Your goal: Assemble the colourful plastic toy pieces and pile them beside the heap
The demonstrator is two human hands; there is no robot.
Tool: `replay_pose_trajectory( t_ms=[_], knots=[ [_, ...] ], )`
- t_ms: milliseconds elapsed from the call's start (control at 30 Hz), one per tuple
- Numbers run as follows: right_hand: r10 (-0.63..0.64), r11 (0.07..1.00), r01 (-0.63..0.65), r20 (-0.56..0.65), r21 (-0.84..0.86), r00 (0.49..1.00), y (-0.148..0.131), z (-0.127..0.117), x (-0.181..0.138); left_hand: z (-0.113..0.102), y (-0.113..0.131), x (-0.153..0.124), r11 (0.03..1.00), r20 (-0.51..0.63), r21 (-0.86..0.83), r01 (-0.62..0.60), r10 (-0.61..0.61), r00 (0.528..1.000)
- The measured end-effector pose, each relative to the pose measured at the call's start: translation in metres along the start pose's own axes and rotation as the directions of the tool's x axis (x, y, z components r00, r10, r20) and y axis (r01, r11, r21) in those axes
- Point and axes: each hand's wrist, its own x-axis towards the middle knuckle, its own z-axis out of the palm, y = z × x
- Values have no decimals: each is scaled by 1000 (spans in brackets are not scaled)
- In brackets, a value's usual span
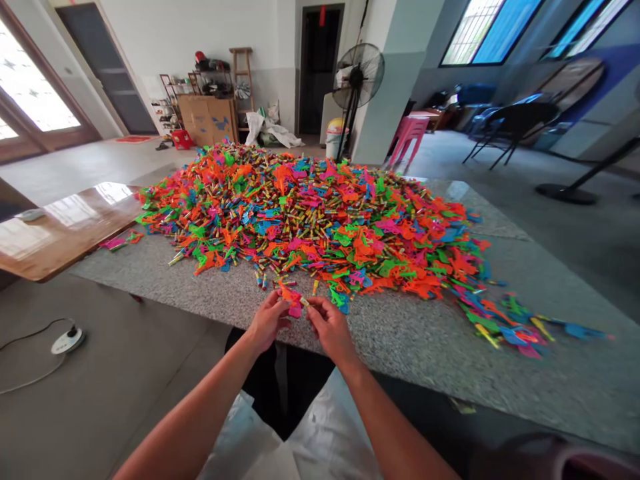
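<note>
Bare forearms (200, 407) reach to the desk's (190, 300) front edge, where the left grip (267, 323) pinches orange and pink plastic (290, 298) and the right grip (330, 329) a small pale tube (305, 303), just before a multicoloured heap (310, 213).

I count two hands (269, 322), one heap of bright plastic pieces (310, 213) too many to number, and one wooden ladder (243, 71). Two blue-paned windows (505, 40), one white power socket (67, 341).

Orange and pink plastic (291, 299) (one piece or two, too small to tell) sits tilted in the grip of the left hand (266, 323); a small pale tube (305, 302) slants just beside it, pinched by the right hand (331, 328).
</note>
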Motion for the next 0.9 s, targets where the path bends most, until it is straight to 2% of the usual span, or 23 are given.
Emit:
replay_pose_trajectory(
  t_ms=[133,200,300,400,533,767,833,900],
  knots=[
    [35,997,-39,62,65,997,-2,-2,-3,-3,6,-3,998,37,10,67,-68,997],
    [42,993,-46,44,104,998,-5,-3,-4,-2,6,-5,996,27,2,87,-88,996],
    [46,991,-47,5,127,999,-7,-3,-6,2,2,-7,998,9,29,52,-52,999],
    [39,992,-44,38,116,998,-6,-3,-9,5,1,-7,998,-6,69,12,-11,1000],
    [13,996,-18,55,83,998,-4,-3,-12,3,1,-6,997,-27,73,18,-16,1000],
    [-12,998,18,88,-60,996,0,-13,-11,-1,1,-7,994,13,107,2,-3,1000],
    [14,999,-9,129,-35,992,0,-18,-11,-1,2,-8,995,18,96,24,-26,1000],
    [19,999,-13,159,-40,987,-2,-22,-12,-1,3,-8,993,28,69,96,-98,995]
  ],
)
